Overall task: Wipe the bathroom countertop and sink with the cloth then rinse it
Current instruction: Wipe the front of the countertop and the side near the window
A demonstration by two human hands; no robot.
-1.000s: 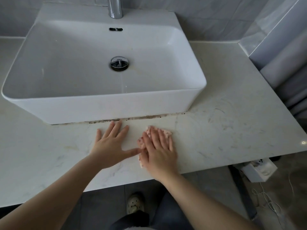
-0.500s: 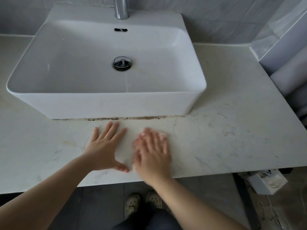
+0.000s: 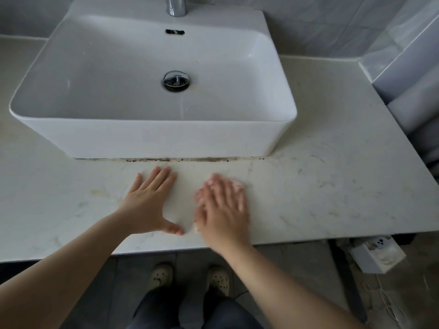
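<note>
A white rectangular sink (image 3: 152,136) stands on the pale marble countertop (image 3: 332,186), with a chrome drain (image 3: 176,81) in its basin. In front of the sink my right hand (image 3: 223,207) lies flat, fingers straight, pressing a pinkish cloth (image 3: 238,185) onto the countertop. The hand is blurred and hides nearly all of the cloth; only an edge shows past the fingertips. My left hand (image 3: 149,205) rests flat on the countertop just to the left, fingers spread, holding nothing.
A chrome faucet (image 3: 177,5) rises behind the basin. Dark grime lines the seam (image 3: 190,159) under the sink's front. Grey tiled walls close the back and right. Below the counter's front edge are my shoes and a white power strip (image 3: 377,255) on the floor.
My right hand has slid the cloth back and forth over the counter in front of the sink and now sits slightly farther right. My left hand has stayed flat in place.
</note>
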